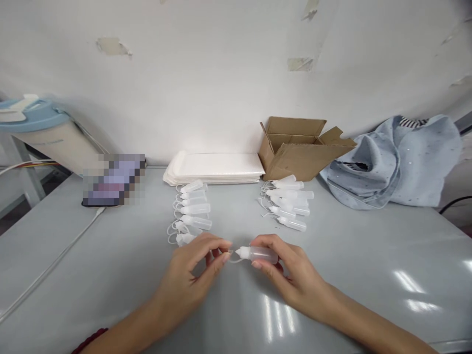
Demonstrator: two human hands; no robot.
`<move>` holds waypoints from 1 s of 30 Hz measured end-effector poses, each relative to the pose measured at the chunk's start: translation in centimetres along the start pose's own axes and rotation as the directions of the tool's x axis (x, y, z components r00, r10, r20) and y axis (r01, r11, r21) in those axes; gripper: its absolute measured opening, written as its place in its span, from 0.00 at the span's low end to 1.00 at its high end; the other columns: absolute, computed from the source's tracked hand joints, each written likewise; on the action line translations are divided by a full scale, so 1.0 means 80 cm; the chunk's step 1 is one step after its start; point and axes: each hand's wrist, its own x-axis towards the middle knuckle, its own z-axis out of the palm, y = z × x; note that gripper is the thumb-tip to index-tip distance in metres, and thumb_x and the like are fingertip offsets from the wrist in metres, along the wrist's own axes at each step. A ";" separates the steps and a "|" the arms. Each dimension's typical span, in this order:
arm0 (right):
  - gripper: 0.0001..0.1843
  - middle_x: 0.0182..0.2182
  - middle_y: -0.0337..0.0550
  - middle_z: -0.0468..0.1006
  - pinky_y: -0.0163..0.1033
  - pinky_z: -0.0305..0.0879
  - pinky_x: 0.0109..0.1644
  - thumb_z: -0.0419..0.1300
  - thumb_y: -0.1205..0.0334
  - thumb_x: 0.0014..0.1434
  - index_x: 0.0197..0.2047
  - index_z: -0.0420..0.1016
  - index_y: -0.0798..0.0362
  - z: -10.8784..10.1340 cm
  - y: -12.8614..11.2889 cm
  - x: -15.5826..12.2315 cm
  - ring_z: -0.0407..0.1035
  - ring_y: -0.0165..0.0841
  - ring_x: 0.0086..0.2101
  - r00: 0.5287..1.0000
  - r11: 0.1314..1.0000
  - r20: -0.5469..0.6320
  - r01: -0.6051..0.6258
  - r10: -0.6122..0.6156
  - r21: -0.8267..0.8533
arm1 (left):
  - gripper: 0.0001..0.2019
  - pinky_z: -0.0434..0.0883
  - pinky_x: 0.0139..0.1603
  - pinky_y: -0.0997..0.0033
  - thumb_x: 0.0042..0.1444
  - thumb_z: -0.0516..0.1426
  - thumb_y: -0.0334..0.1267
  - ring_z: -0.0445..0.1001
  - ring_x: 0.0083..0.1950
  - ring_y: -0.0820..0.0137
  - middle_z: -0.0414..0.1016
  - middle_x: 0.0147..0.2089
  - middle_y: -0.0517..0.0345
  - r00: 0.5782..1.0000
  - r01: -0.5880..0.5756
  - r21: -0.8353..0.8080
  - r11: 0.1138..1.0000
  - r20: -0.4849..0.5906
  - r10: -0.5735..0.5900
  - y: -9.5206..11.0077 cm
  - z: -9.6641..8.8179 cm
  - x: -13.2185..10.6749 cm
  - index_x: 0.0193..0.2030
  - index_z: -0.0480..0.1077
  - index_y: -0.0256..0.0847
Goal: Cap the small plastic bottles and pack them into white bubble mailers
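dropper bottle (263, 254) held sideways

over the desk (236, 211), nearer its front edge than the other bottles (195, 209), the right hand (291, 268) grips it in bent fingers; the left hand (195, 263) pinches its cap strap (236, 261) beside the nozzle (238, 252).

2 bottle groups (195, 208) on table (368, 255); carton (308, 161) behind right group (293, 224); cloth (420, 167) rightmost.

White wall (206, 98), beige patches (111, 46); grey table (368, 255), bright light streaks (279, 317)
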 end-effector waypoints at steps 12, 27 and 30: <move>0.07 0.27 0.38 0.70 0.32 0.60 0.26 0.48 0.62 0.65 0.45 0.62 0.53 0.015 0.008 -0.003 0.61 0.27 0.22 0.992 0.991 -0.024 0.121 -0.123 -0.061 | 0.08 0.64 0.30 0.74 0.60 0.52 0.30 0.66 0.29 0.73 0.70 0.27 0.61 0.995 -0.090 -0.044 0.995 0.038 0.092 0.004 0.007 -0.007 0.33 0.70 0.41; 0.12 0.37 0.44 0.75 0.36 0.67 0.34 0.49 0.58 0.66 0.51 0.62 0.52 0.005 0.012 0.005 0.70 0.32 0.32 0.981 0.956 0.081 0.193 -0.179 -0.222 | 0.07 0.65 0.31 0.73 0.60 0.54 0.33 0.67 0.28 0.73 0.71 0.26 0.61 0.992 -0.116 -0.036 0.993 0.054 0.118 -0.004 -0.002 0.000 0.33 0.72 0.42; 0.17 0.39 0.46 0.76 0.38 0.68 0.35 0.51 0.54 0.65 0.54 0.60 0.52 -0.014 0.017 0.013 0.71 0.33 0.33 0.989 0.917 -0.027 0.123 -0.143 -0.378 | 0.07 0.66 0.32 0.72 0.59 0.54 0.37 0.68 0.30 0.71 0.73 0.29 0.62 0.993 -0.041 0.107 0.993 -0.107 0.053 -0.012 -0.029 0.014 0.32 0.72 0.44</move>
